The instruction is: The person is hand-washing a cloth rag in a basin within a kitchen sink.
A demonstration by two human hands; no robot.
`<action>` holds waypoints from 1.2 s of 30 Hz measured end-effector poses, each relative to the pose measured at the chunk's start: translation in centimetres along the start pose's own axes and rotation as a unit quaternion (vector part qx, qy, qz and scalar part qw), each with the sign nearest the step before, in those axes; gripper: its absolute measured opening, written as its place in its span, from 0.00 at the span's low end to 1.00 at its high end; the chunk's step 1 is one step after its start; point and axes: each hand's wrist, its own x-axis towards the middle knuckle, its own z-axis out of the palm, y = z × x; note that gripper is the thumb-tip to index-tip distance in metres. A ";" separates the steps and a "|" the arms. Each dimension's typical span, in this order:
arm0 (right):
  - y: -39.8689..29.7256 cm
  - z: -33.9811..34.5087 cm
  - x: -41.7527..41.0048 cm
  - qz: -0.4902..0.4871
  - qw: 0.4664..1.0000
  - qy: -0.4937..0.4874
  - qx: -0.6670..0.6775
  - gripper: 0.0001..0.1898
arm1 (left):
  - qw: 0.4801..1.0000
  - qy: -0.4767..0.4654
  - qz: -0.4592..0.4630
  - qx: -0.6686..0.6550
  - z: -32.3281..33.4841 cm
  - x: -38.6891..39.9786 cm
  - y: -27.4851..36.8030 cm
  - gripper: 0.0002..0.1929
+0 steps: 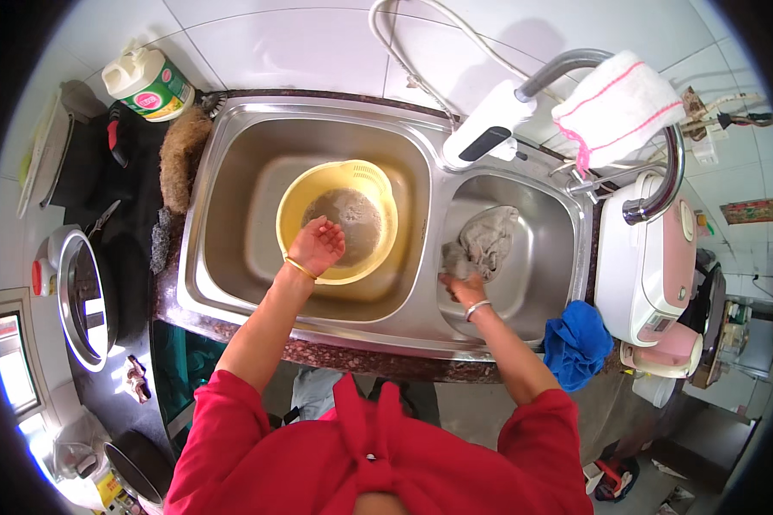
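Note:
My left hand [321, 244] is over the near rim of a yellow plastic basin [290, 187], palm up, with its fingers loosely curled and nothing in them. Cloudy grey water [354, 212] with some foam lies in the basin, which stands in the large left bowl of a stainless steel double sink [232, 257]. In the smaller right bowl, my right hand [465, 288] is at the near edge of a wet, crumpled grey cloth [489, 235]. Whether its fingers grip the cloth cannot be made out.
An electric faucet [489, 129] has a curved spout [673, 161], with a white towel [618, 109] draped over it. A blue cloth [576, 344] and a rice cooker [644, 257] are at the right. A detergent jug [148, 84] and brown scrubbing pad [183, 154] stand left.

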 end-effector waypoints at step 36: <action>-16.6 -2.0 -10.5 -0.229 0.897 -0.250 0.284 0.13 | 0.904 -0.336 0.076 0.255 10.9 -9.3 -5.4 0.39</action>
